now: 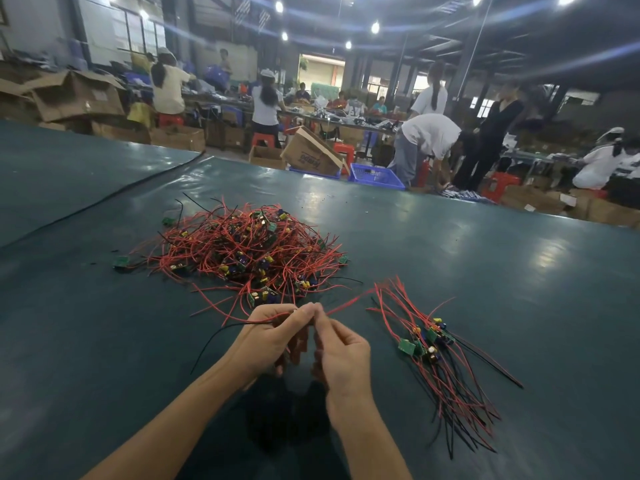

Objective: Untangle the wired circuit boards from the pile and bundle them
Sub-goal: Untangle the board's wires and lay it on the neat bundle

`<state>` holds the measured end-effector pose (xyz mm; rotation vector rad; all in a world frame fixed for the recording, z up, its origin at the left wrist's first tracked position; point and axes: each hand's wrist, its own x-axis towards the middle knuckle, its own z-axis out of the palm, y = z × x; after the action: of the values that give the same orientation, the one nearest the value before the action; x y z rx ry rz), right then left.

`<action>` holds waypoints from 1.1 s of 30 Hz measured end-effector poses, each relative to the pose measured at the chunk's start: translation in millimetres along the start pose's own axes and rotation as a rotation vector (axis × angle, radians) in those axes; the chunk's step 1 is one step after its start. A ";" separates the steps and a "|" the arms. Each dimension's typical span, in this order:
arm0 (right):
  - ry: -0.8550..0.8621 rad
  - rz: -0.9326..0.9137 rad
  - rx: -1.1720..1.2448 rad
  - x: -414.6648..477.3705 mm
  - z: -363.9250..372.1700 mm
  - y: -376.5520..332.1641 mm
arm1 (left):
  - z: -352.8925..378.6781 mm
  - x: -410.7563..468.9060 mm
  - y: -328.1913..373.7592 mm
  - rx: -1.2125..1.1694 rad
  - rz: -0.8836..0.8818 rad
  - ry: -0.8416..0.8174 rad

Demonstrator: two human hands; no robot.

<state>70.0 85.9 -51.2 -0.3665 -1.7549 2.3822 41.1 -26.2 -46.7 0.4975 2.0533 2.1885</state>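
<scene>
L hand (273, 336) & R hand (341, 351) fingertips pinch thin red wire (349, 301); tangled pile (242, 247) just beyond fingers, sorted boards (433, 341) to their right. Glossy green tabletop (485, 258); workshop w/ cardboard boxes (79, 95).

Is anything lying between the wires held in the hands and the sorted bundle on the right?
Nothing visible does. The left hand and right hand pinch the wires just in front of the pile; only bare mat lies between them and the bundle. One red wire stretches from the pinch toward it.
</scene>
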 end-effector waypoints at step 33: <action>-0.160 -0.070 -0.197 -3.9 1.6 8.9 | -5.3 -0.4 1.2 0.022 -0.053 -0.121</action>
<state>73.4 80.7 -58.9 -0.1389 -2.0436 2.2532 40.0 -31.4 -45.8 0.5563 2.0063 2.0559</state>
